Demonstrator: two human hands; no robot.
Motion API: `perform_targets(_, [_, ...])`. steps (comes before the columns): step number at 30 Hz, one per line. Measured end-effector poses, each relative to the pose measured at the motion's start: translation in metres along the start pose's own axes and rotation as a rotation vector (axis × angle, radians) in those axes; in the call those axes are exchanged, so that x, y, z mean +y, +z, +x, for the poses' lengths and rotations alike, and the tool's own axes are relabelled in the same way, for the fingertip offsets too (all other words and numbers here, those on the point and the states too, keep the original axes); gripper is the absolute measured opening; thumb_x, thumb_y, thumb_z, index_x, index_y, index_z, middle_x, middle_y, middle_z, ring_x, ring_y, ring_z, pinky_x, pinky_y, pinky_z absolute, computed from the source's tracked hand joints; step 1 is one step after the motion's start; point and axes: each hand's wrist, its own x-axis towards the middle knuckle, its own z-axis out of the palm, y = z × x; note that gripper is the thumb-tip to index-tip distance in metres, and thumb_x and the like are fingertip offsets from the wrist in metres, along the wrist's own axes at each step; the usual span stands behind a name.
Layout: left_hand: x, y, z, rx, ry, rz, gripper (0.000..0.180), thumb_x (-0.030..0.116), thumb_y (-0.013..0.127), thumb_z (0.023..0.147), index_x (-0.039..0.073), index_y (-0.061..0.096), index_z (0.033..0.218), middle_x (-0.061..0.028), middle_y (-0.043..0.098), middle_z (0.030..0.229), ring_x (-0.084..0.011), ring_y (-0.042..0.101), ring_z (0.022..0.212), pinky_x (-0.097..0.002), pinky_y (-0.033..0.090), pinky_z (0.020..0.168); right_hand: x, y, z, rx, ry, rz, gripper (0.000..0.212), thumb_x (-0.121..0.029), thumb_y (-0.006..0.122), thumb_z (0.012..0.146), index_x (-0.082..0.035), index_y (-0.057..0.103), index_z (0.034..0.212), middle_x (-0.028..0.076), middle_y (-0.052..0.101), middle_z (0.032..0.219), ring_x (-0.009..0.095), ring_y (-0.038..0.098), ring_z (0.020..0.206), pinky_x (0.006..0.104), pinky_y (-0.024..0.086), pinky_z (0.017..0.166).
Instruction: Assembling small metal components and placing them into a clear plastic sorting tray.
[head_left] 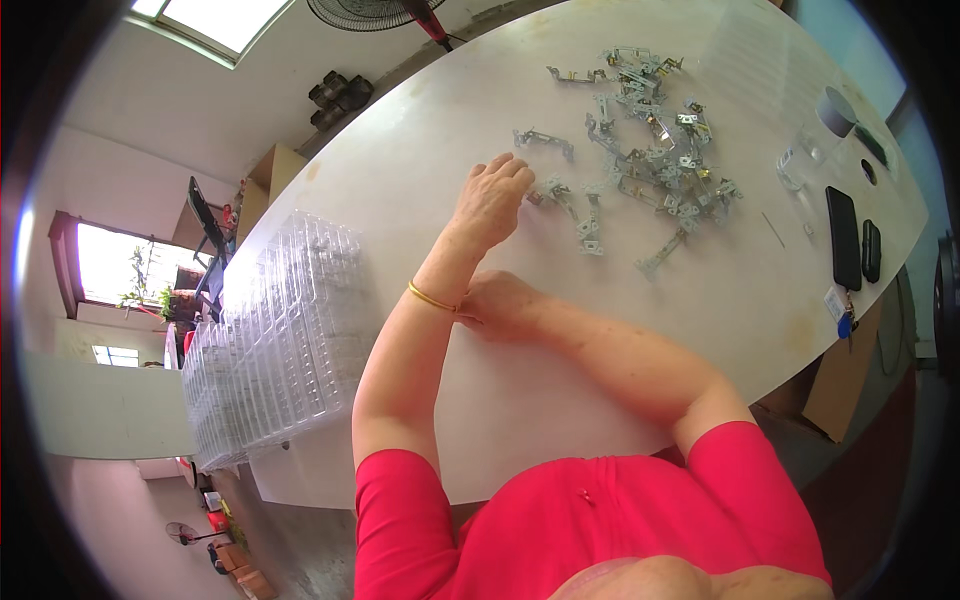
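Observation:
My left hand is over the table with its fingers curled down, the fingertips at the end of a small metal bracket. Its palm side is hidden, so whether it grips the bracket does not show. A gold bangle circles that wrist. Close below, my right hand is bent inward, partly behind the left forearm. Its fingers are closed, and anything in them is hidden. Beyond my left hand lies a loose bracket, and to the right spreads a tangled pile of silvery metal brackets.
Tall stacks of clear plastic trays stand along the table's left side. On the right lie a black phone, a dark case, keys, a clear bottle and a thin rod. A cardboard box sits below the right edge.

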Motion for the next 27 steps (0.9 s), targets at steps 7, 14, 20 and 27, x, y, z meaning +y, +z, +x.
perform_targets(7, [-0.001,-0.006,-0.005,-0.106,-0.048,-0.043,0.009,0.002,0.061,0.085,0.007,0.057,0.092,-0.0068,0.065,0.094,-0.0257,0.058,0.103,-0.0403,0.042,0.091,0.005,0.007,0.002,-0.054,0.007,-0.066,0.022,-0.009,0.057,0.089,-0.018,0.068,0.107,0.005,0.067,0.106,0.028,0.063,0.099,0.0411,0.053,0.080])
perform_targets(14, [0.000,-0.009,-0.035,-0.074,-0.398,-0.324,0.016,0.014,0.059,0.095,0.004,0.060,0.108,-0.0119,0.065,0.095,-0.0247,0.065,0.090,-0.0374,0.049,0.087,0.017,0.016,-0.001,-0.087,0.004,-0.033,0.016,-0.009,0.061,0.089,-0.015,0.068,0.102,0.004,0.066,0.102,0.027,0.061,0.098,0.0400,0.051,0.081])
perform_targets(20, [-0.020,-0.026,-0.098,0.361,-0.752,-1.340,0.024,0.015,0.051,0.101,-0.001,0.055,0.120,-0.0110,0.066,0.096,-0.0205,0.067,0.085,-0.0327,0.053,0.076,0.013,0.001,-0.003,-0.037,0.120,0.183,0.007,-0.008,0.064,0.087,-0.008,0.068,0.093,0.007,0.066,0.088,0.023,0.064,0.084,0.0365,0.051,0.074])
perform_targets(27, [-0.013,-0.011,-0.133,0.575,-0.691,-1.944,0.034,0.010,0.039,0.100,-0.003,0.048,0.131,-0.0152,0.064,0.098,-0.0231,0.063,0.077,-0.0340,0.051,0.075,0.013,-0.023,0.002,0.233,0.483,0.810,0.008,-0.011,0.063,0.092,-0.005,0.066,0.094,-0.002,0.059,0.073,0.006,0.055,0.069,0.0237,0.046,0.064])
